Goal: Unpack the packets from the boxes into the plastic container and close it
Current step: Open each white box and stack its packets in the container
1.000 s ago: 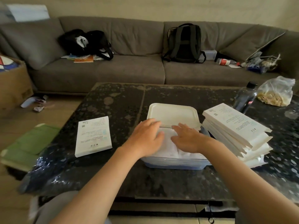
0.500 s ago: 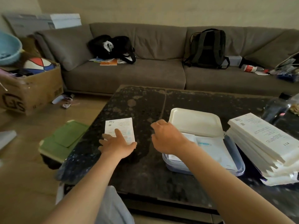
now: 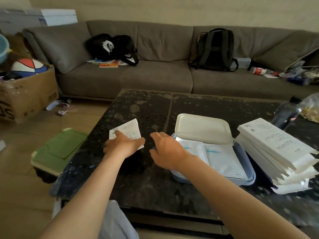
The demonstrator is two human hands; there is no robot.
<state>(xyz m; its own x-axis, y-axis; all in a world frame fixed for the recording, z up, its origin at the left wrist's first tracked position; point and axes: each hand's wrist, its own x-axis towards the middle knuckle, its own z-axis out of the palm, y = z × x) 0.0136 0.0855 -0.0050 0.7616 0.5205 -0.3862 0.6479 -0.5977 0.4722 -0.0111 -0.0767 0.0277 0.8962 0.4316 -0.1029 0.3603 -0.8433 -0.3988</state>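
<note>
A flat white box [image 3: 129, 130] lies on the dark table, its near end under my left hand [image 3: 122, 146], which grips it; the box looks tilted up. My right hand [image 3: 167, 153] hovers open between the box and the clear plastic container [image 3: 248, 180]. White packets [image 3: 222, 158] lie flat inside the container. Its white lid [image 3: 202, 128] rests across the far rim, leaving the near part uncovered. A stack of white boxes [image 3: 274, 147] sits to the right of the container.
A dark bottle [image 3: 285, 113] and a plastic bag [image 3: 310, 107] stand at the table's [image 3: 146, 178] far right. A green stool [image 3: 58, 149] sits left of the table, a cardboard box [image 3: 27, 94] with a ball further left. The grey sofa [image 3: 155, 78] holds bags.
Both hands left the container and moved left. My left hand reached the lone box and took hold of it, lifting its near end; my right hand followed toward it.
</note>
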